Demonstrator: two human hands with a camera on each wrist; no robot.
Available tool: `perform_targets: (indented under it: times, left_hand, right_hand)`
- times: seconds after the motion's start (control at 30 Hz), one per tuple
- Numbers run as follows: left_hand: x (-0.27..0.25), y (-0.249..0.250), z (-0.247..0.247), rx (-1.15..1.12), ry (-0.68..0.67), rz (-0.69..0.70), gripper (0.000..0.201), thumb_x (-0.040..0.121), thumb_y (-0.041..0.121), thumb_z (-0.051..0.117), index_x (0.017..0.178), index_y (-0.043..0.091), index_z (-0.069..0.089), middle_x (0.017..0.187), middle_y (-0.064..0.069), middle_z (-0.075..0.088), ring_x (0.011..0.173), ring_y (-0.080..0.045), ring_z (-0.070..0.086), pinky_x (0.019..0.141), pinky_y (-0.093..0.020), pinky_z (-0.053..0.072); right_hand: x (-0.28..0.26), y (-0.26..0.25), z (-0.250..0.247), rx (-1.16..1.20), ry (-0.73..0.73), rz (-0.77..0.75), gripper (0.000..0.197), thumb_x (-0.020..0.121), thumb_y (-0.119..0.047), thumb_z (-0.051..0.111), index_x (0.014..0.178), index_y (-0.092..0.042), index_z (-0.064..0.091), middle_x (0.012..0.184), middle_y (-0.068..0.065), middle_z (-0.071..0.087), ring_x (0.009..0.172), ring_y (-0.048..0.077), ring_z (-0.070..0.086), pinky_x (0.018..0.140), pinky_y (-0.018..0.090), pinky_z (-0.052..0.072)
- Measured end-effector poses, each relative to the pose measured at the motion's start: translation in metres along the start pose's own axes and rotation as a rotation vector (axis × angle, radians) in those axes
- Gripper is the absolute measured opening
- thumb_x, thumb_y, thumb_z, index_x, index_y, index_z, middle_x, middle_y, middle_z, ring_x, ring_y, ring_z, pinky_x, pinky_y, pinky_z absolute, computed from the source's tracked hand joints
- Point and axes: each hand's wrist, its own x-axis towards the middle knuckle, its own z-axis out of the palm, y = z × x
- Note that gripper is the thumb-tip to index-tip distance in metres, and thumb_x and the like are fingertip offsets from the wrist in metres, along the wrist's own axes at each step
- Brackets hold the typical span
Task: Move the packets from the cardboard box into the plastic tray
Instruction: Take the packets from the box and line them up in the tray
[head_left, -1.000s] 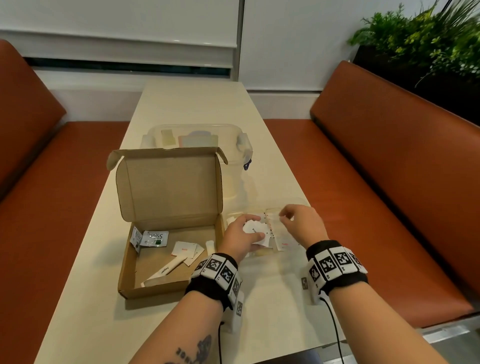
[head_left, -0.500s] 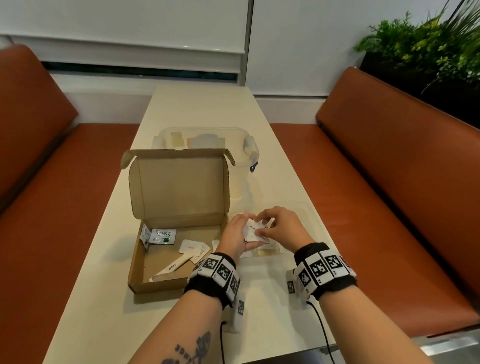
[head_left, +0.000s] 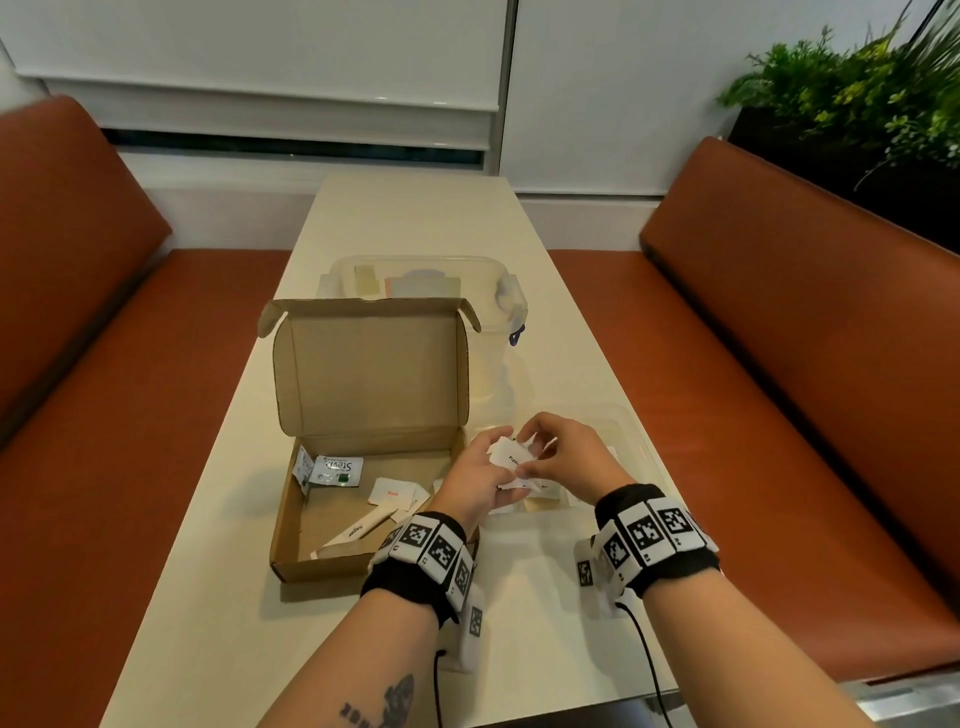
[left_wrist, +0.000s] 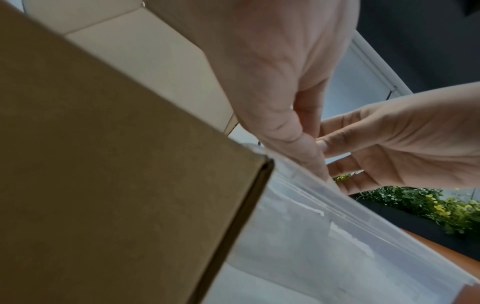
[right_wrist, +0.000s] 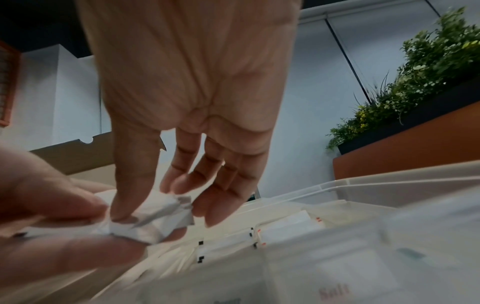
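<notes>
Head view: hands (head_left: 524, 462) pinch crumpled paper packets (head_left: 511, 457).

Open brown cardboard box (head_left: 332, 525) at left, lid upright, holding several white packets (head_left: 393, 490). Clear plastic tray (head_left: 631, 431) just right of it, more white packets inside. Crumpled white packet (right_wrist: 158, 222) raised above tray.
</notes>
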Motion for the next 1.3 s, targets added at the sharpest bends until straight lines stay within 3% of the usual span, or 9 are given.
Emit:
perform_targets:
  times: [0.1,0.2,0.4,0.63,0.8,0.9,0.97,1.13,1.3]
  left_hand:
    - [-0.002,0.001,-0.002,0.036,-0.003,0.009,0.053,0.090,-0.016,0.044,0.130,0.018,0.047,0.109,-0.017,0.053,0.090,-0.021,0.063,0.079,-0.030,0.058]
    - [-0.004,0.001,-0.003,0.072,-0.021,0.016,0.055,0.091,-0.014,0.046,0.135,0.019,0.045,0.107,-0.012,0.053,0.097,-0.024,0.062,0.087,-0.035,0.056]
    - [-0.001,0.004,-0.003,0.005,-0.004,0.047,0.062,0.091,-0.015,0.046,0.141,0.019,0.037,0.128,-0.020,0.049,0.087,-0.016,0.064,0.079,-0.027,0.058]
    - [0.001,0.007,-0.007,0.037,0.042,0.081,0.056,0.089,-0.016,0.048,0.134,0.018,0.045,0.133,-0.016,0.045,0.106,-0.024,0.059,0.076,-0.025,0.058]
    - [0.002,0.001,-0.015,0.028,0.155,0.133,0.051,0.089,-0.018,0.046,0.131,0.011,0.049,0.123,-0.009,0.048,0.108,-0.025,0.055,0.077,-0.024,0.056]
    - [0.003,0.000,-0.016,0.044,0.172,0.147,0.049,0.089,-0.017,0.046,0.130,0.011,0.050,0.120,-0.008,0.049,0.109,-0.025,0.054,0.079,-0.025,0.054]
    - [0.003,-0.001,-0.015,0.062,0.176,0.149,0.049,0.089,-0.017,0.046,0.130,0.011,0.050,0.118,-0.006,0.048,0.109,-0.024,0.053,0.081,-0.027,0.053]
    - [0.004,-0.001,-0.015,0.096,0.178,0.146,0.050,0.089,-0.016,0.046,0.130,0.012,0.050,0.118,-0.008,0.050,0.110,-0.025,0.053,0.085,-0.029,0.053]
    - [0.005,-0.003,-0.016,0.114,0.180,0.138,0.049,0.089,-0.015,0.047,0.128,0.014,0.051,0.114,-0.006,0.051,0.109,-0.024,0.054,0.081,-0.026,0.054]
  right_hand:
    - [-0.001,-0.002,0.000,0.019,-0.003,-0.013,0.027,0.073,-0.011,0.078,0.093,-0.019,0.062,0.072,-0.004,0.058,0.062,0.007,0.052,0.066,0.023,0.047]
    - [-0.001,-0.003,-0.002,-0.019,-0.021,-0.046,0.032,0.074,-0.013,0.078,0.102,-0.024,0.065,0.087,-0.005,0.057,0.073,0.009,0.054,0.070,0.020,0.048]
    - [-0.001,-0.009,0.000,-0.076,0.070,-0.073,0.025,0.073,-0.015,0.077,0.093,-0.025,0.066,0.093,-0.010,0.060,0.085,0.008,0.059,0.078,0.024,0.049]
    - [0.004,-0.004,-0.004,0.055,0.146,-0.041,0.005,0.084,-0.015,0.067,0.086,-0.013,0.071,0.076,-0.004,0.067,0.066,0.002,0.056,0.061,0.007,0.040]
    - [0.003,0.010,-0.015,-0.252,-0.033,0.121,0.032,0.090,-0.010,0.058,0.059,-0.017,0.057,0.058,-0.004,0.050,0.054,0.008,0.042,0.053,0.019,0.032]
    - [0.001,0.018,-0.008,-0.319,-0.153,0.156,0.020,0.094,-0.014,0.053,0.094,-0.008,0.072,0.086,-0.001,0.066,0.080,0.015,0.060,0.069,0.019,0.041]
    - [0.000,0.019,-0.004,-0.331,-0.128,0.141,0.019,0.091,-0.014,0.059,0.103,-0.008,0.072,0.101,0.003,0.069,0.090,0.017,0.060,0.078,0.020,0.040]
    - [0.003,0.021,0.003,-0.327,-0.018,0.090,0.014,0.077,-0.007,0.072,0.071,-0.019,0.065,0.071,-0.006,0.061,0.073,0.014,0.057,0.068,0.024,0.045]
    - [-0.001,0.031,0.013,-0.275,0.025,0.102,0.016,0.076,-0.002,0.070,0.069,-0.015,0.062,0.068,-0.004,0.057,0.069,0.013,0.053,0.060,0.019,0.039]
